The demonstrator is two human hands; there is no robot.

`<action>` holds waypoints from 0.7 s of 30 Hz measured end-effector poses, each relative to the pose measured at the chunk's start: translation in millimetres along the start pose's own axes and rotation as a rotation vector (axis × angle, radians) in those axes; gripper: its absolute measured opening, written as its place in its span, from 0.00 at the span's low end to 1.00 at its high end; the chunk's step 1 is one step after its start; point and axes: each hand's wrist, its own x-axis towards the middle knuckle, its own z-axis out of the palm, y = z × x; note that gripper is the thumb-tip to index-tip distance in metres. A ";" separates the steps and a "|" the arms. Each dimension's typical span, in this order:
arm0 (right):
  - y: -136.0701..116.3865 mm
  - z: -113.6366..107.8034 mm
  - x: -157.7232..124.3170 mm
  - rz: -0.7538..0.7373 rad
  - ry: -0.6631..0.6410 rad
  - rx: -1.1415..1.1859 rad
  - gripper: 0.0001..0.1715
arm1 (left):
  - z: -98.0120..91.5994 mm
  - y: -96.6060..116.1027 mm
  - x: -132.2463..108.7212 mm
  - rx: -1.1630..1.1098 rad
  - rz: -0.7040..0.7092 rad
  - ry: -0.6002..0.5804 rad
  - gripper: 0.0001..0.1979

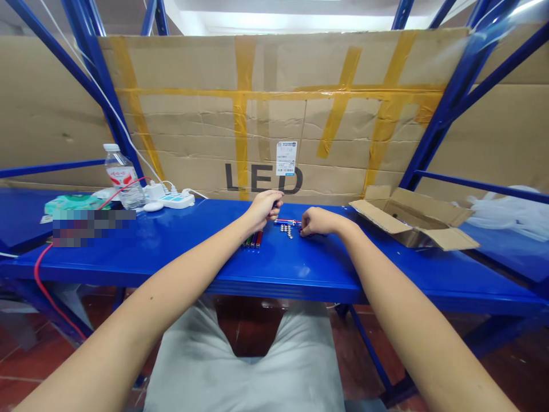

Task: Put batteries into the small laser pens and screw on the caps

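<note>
My left hand (265,209) is raised over the blue table, its fingers closed; what they hold, if anything, is too small to name. Below it, several slim coloured tubes (253,239), green and red among them, lie side by side. Between my hands a blue and red metallic tube (286,221) lies crosswise. Just in front of it sit several small silvery round pieces (286,229) in a cluster. My right hand (315,221) rests at the right of the cluster, fingers bent down and pressed together near the tabletop; their tips are too small to make out.
An open cardboard box (405,220) stands at the right, with a white plastic bag (510,212) beyond it. Toward the left are a water bottle (124,180), a white power strip (175,199) with cables and a green packet (75,203). A cardboard wall (193,137) closes the back.
</note>
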 end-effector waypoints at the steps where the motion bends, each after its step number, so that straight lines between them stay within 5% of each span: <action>1: -0.6 -0.1 -0.3 0.006 -0.002 -0.002 0.10 | 0.4 0.3 -0.5 -0.002 0.003 -0.009 0.04; 16: -13.6 1.2 -8.4 -0.082 -0.087 0.085 0.03 | -1.9 -3.3 1.5 0.031 0.015 -0.054 0.06; 21: -9.2 -9.0 -16.5 -0.172 0.004 0.310 0.07 | 3.6 -5.1 -2.3 0.265 0.081 -0.021 0.07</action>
